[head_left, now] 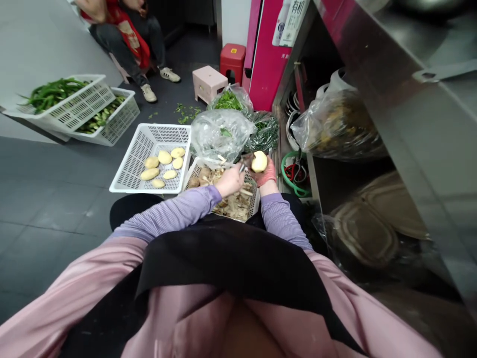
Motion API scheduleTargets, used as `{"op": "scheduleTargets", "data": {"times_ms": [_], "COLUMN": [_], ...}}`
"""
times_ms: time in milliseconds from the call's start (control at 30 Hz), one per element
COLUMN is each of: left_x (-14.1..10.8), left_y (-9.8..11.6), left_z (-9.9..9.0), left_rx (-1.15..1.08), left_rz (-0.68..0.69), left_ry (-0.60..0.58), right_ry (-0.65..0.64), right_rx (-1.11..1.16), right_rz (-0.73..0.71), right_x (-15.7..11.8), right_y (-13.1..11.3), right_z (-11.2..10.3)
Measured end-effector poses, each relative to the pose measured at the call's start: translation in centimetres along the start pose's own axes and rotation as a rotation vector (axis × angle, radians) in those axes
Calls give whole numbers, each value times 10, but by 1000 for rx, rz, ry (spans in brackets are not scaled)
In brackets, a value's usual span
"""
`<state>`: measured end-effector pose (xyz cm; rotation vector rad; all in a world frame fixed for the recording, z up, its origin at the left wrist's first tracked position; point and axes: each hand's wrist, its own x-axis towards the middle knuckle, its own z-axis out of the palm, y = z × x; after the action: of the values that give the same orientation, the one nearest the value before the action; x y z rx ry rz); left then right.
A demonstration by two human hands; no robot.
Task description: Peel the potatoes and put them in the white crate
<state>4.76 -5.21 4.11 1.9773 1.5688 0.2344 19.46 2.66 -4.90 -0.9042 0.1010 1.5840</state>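
Basically dark tiled floor (48,199), steel table (410,99) on the right, pink cabinet (266,64) labelled "有机"; right hand (265,175) grips a peeled potato (259,161) over the peel basket (194,171), left hand (231,181) closed round a peeler (243,168).

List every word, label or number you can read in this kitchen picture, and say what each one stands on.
"有机": large characters on the white poster stuck to the pink panel.
Smaller print lower on that poster: too small to read.
Yellow print on the seated person's red apron: too blurred to read.
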Motion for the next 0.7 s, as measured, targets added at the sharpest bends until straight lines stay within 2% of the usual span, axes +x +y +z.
{"op": "scheduleTargets", "data": {"times_ms": [67, 133, 200, 300, 367, 433, 533, 600, 700], "left_x": [20, 26, 13, -19, -27, -18, 13, 29, 38], "left_y": [5, 10, 10, 1, -5, -5, 2, 6, 8], "left_z": [-14, -16, -4, 19, 20, 8, -17, -29, -34], "left_rx": [7, 6, -7, -5, -6, -21, -59, -61, -16], "left_rz": [-9, -22, -31, -10, 0, -6, -7, -7, -22], "left_ry": [57, 35, -13, -107, -103, -9, 107, 116, 75], "right_ry": [25, 44, 62, 90, 51, -40, -121, -97, -9], "right_rx": [45, 73, 89, 108, 147, 170, 104, 33, -41], "right_rz": [48, 35, 25, 22, 10, 12, 49, 71, 70], "right_x": [-2, -5, -6, -6, -8, -13, -21, -24, -26], "right_y": [4, 8, 8, 3, 0, 0, 5, 9, 11], "right_z": [4, 7, 8, 4, 2, 2, 6, 10, 11]}}
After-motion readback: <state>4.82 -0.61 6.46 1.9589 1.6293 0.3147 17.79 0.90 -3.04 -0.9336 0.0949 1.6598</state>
